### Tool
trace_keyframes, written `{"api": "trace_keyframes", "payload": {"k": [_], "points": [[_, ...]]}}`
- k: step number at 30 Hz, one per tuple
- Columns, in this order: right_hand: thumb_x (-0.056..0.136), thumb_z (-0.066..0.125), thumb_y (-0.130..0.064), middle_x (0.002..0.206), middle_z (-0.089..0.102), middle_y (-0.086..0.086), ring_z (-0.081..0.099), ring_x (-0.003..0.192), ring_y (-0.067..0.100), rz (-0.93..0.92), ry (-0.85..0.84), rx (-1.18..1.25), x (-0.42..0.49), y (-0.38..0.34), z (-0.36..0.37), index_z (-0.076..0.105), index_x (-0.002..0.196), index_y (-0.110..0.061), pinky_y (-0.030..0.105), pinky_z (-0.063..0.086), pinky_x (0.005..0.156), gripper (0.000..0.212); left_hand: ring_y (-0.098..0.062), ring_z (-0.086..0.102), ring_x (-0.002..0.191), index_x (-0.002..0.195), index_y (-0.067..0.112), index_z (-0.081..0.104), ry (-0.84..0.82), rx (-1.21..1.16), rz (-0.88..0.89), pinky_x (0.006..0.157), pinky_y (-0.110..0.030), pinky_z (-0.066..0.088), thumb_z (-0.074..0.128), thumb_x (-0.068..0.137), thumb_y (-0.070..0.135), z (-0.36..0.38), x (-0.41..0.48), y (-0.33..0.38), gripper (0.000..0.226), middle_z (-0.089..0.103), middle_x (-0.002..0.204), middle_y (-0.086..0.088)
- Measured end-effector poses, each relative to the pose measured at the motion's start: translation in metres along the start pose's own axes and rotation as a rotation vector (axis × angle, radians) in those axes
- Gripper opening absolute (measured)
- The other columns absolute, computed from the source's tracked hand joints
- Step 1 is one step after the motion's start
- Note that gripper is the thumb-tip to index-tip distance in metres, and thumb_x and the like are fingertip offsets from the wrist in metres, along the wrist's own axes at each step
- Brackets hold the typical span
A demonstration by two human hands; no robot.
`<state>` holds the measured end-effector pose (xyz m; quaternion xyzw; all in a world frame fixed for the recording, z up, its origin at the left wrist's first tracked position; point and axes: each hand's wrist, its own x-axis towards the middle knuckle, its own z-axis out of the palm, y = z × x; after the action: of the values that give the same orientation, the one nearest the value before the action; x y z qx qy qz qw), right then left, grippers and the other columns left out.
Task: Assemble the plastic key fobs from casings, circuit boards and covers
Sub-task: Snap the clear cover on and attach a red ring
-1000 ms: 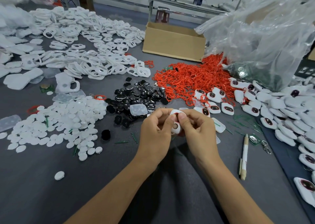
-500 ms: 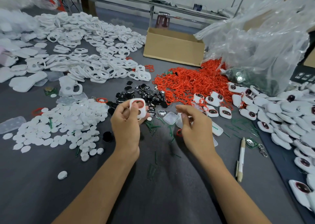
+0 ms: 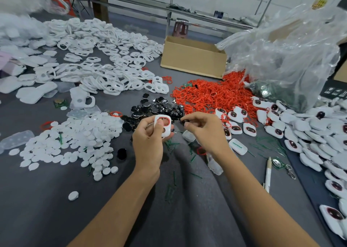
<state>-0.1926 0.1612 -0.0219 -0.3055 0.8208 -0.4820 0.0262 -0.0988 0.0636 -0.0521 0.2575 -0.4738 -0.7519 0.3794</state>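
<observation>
L hand: grip clenched round the white casing, thumb across its front, fingers behind. Casing looks v. light, stiff, thin-walled and slick, so I'd hold it by the side edges, not squeeze the face. Just right of the casing, my R hand pinches a small black piece, close to it but not touching, I think. Just beyond the casing lies the black pile; further beyond, to the right, the red rings.
</observation>
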Motion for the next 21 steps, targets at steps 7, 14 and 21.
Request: {"api": "trace_keyframes", "payload": {"k": [7,14,21], "points": [[0.089,0.056,0.005,0.068,0.071,0.010,0.067,0.061,0.015,0.152,-0.044,0.681,-0.034,0.001,-0.021,0.068,0.101,-0.008,0.021,0.052,0.058,0.021,-0.027,0.072,0.076,0.091,0.010,0.066,-0.149,-0.023,-0.053,0.064,-0.028,0.058,0.054,0.096,0.006,0.005,-0.008,0.002,0.014,0.073,0.077,-0.002],[0.088,0.061,-0.005,0.075,0.073,0.015,0.057,0.054,0.015,0.180,0.013,0.691,-0.047,0.003,-0.020,0.070,0.098,-0.013,0.026,0.046,0.057,0.016,-0.021,0.070,0.071,0.091,0.008,0.069,-0.354,-0.022,-0.171,0.066,-0.028,0.058,0.053,0.097,0.012,0.006,-0.014,0.001,0.018,0.069,0.082,-0.010],[0.094,0.043,0.005,0.062,0.062,0.007,0.060,0.050,0.016,0.155,0.115,0.594,-0.047,0.002,-0.022,0.062,0.098,-0.008,0.028,0.049,0.050,0.023,-0.018,0.056,0.076,0.091,0.012,0.070,-0.399,-0.012,-0.196,0.060,-0.023,0.054,0.053,0.096,0.012,0.009,-0.018,0.002,0.017,0.068,0.080,-0.001]]}}
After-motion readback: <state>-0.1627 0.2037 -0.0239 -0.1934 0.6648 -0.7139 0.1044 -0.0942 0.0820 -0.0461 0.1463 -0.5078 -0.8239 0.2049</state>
